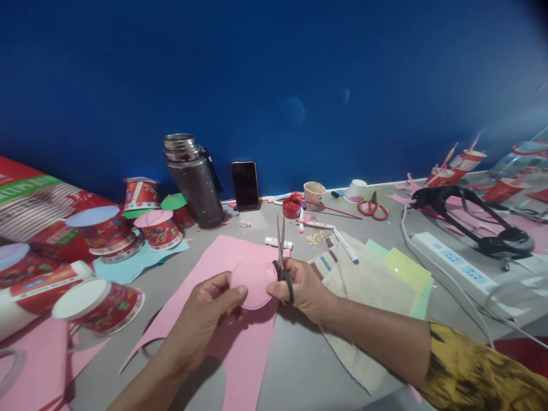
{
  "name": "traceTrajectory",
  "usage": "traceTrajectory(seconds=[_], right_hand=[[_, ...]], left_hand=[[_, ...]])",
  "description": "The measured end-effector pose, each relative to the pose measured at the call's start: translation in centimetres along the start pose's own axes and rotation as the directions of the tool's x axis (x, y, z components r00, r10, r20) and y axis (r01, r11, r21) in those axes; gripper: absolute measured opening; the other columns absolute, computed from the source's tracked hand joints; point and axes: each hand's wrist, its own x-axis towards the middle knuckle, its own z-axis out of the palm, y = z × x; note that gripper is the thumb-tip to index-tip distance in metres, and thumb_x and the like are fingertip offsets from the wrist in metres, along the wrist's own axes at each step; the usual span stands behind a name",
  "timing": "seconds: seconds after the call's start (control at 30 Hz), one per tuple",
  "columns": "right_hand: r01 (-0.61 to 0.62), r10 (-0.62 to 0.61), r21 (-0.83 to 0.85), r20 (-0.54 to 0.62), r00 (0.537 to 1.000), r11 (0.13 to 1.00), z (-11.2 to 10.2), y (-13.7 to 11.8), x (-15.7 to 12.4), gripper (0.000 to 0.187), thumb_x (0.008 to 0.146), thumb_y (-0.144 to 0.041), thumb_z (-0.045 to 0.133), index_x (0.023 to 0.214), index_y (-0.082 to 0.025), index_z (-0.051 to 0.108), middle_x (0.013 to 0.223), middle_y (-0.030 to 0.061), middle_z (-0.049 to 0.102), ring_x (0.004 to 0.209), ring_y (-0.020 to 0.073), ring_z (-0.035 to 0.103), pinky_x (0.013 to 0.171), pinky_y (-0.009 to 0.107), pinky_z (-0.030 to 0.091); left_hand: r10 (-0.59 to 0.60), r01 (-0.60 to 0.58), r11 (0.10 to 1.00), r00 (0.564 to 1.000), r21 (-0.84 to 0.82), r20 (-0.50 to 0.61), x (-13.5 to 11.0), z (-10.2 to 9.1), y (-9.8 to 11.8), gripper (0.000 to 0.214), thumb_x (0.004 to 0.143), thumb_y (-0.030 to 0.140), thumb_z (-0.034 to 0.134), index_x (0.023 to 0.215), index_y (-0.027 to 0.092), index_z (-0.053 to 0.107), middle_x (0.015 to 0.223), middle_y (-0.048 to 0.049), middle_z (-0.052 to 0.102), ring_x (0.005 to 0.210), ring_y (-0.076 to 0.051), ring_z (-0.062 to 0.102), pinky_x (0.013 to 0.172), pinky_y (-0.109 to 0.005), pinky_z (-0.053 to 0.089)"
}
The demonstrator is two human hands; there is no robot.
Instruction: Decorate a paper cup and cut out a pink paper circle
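My left hand (208,309) pinches a round pink paper disc (253,281) between thumb and fingers, holding it above a larger pink paper sheet (240,337) that lies on the grey table. My right hand (302,288) grips a pair of scissors (281,254) by the dark handles. The blades point up and away, right at the disc's right edge. A yellow patterned sleeve covers my right upper arm.
Red paper cups (100,305) lie and stand at the left. A metal flask (193,180), a phone (245,185), glue stick, markers and red-handled scissors (373,208) sit further back. A white power strip (454,265) with cables and coloured paper sheets (405,271) lie to the right.
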Motion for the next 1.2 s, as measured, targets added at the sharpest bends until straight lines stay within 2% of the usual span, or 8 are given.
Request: traceTrajectory(seconds=[0.33, 0.4, 0.5, 0.6, 0.87, 0.97, 1.13, 1.2], right_hand=[[-0.048, 0.049, -0.053, 0.018, 0.999, 0.997, 0.1, -0.3, -0.1, 0.051, 0.046, -0.031, 0.1, 0.082, -0.017, 0.066, 0.071, -0.0027, 0.068, 0.062, 0.0113, 0.058, 0.058, 0.023, 0.047], [-0.018, 0.018, -0.075, 0.001, 1.0, 0.997, -0.1, -0.3, -0.1, 0.049, 0.048, -0.031, 0.099, 0.082, -0.018, 0.066, 0.071, -0.0033, 0.068, 0.063, 0.0117, 0.058, 0.059, 0.023, 0.048], [0.026, -0.032, -0.127, -0.043, 0.999, 0.992, -0.2, -0.1, 0.0, 0.044, 0.052, -0.029, 0.097, 0.083, -0.019, 0.068, 0.072, -0.0038, 0.067, 0.067, 0.0126, 0.059, 0.062, 0.024, 0.049], [0.052, -0.065, -0.162, -0.073, 0.995, 0.985, -0.4, 0.0, 0.2, 0.038, 0.058, -0.031, 0.093, 0.086, -0.018, 0.072, 0.073, -0.0028, 0.068, 0.069, 0.0132, 0.061, 0.063, 0.025, 0.05], [0.1, -0.156, -0.332, -0.145, 0.977, 0.938, -0.9, -0.7, 0.9, 0.041, 0.063, -0.045, 0.092, 0.091, -0.018, 0.079, 0.072, -0.0011, 0.067, 0.065, 0.0129, 0.056, 0.059, 0.027, 0.05], [0.139, -0.193, -0.367, -0.114, 0.975, 0.92, -1.2, -1.0, 1.1, 0.04, 0.072, -0.055, 0.084, 0.085, -0.018, 0.079, 0.078, 0.0031, 0.07, 0.068, 0.0149, 0.061, 0.059, 0.028, 0.051], [0.158, -0.23, -0.603, -0.043, 0.972, 0.782, -2.3, -1.0, 1.8, 0.041, 0.08, -0.058, 0.079, 0.071, -0.018, 0.07, 0.067, -0.0009, 0.061, 0.062, 0.0131, 0.056, 0.057, 0.026, 0.041], [0.116, -0.229, -0.782, -0.035, 0.973, 0.612, -2.8, -1.2, 2.1, 0.041, 0.076, -0.053, 0.084, 0.066, -0.019, 0.063, 0.059, -0.0043, 0.055, 0.058, 0.0118, 0.048, 0.055, 0.026, 0.034]], left_hand=[[0.207, -0.181, 0.97, 0.965, 0.166, -0.16, -0.6, 0.6, 0.4, 0.03, 0.071, 0.04, 0.084, 0.061, 0.021, 0.063, 0.056, 0.0022, 0.057, 0.051, -0.013, 0.047, 0.05, -0.024, 0.036], [0.453, -0.36, 0.853, 0.87, 0.378, -0.194, -0.6, 0.6, 0.3, 0.025, 0.074, 0.035, 0.08, 0.06, 0.023, 0.064, 0.058, 0.0015, 0.059, 0.054, -0.015, 0.05, 0.054, -0.026, 0.04], [0.803, -0.621, 0.477, 0.596, 0.622, -0.02, -0.3, 0.3, 0.0, 0.01, 0.079, 0.022, 0.073, 0.071, 0.026, 0.071, 0.075, -0.0019, 0.072, 0.073, -0.022, 0.066, 0.072, -0.032, 0.051], [0.915, -0.697, 0.137, 0.362, 0.703, 0.18, -0.1, -0.5, -0.2, 0.016, 0.082, 0.011, 0.068, 0.083, 0.026, 0.072, 0.093, -0.0043, 0.076, 0.091, -0.024, 0.072, 0.084, -0.036, 0.055], [0.952, -0.652, -0.086, 0.17, 0.753, 0.256, 0.3, -1.1, -0.5, 0.024, 0.081, 0.004, 0.069, 0.086, 0.027, 0.069, 0.106, -0.0054, 0.07, 0.103, -0.025, 0.068, 0.091, -0.04, 0.056], [0.955, -0.68, 0.061, 0.253, 0.73, 0.156, 0.2, -0.8, -0.3, 0.019, 0.079, 0.007, 0.07, 0.081, 0.026, 0.068, 0.106, -0.0062, 0.071, 0.105, -0.026, 0.068, 0.094, -0.042, 0.056], [0.57, -0.454, 0.81, 0.757, 0.371, -0.32, 0.5, -0.5, 0.4, 0.017, 0.076, 0.029, 0.078, 0.077, 0.022, 0.062, 0.079, -0.001, 0.069, 0.073, -0.018, 0.065, 0.069, -0.03, 0.053], [0.305, -0.281, 0.952, 0.875, 0.12, -0.376, 1.0, -0.6, 0.5, 0.03, 0.066, 0.036, 0.085, 0.079, 0.021, 0.063, 0.064, 0.004, 0.061, 0.057, -0.013, 0.054, 0.055, -0.025, 0.044]])
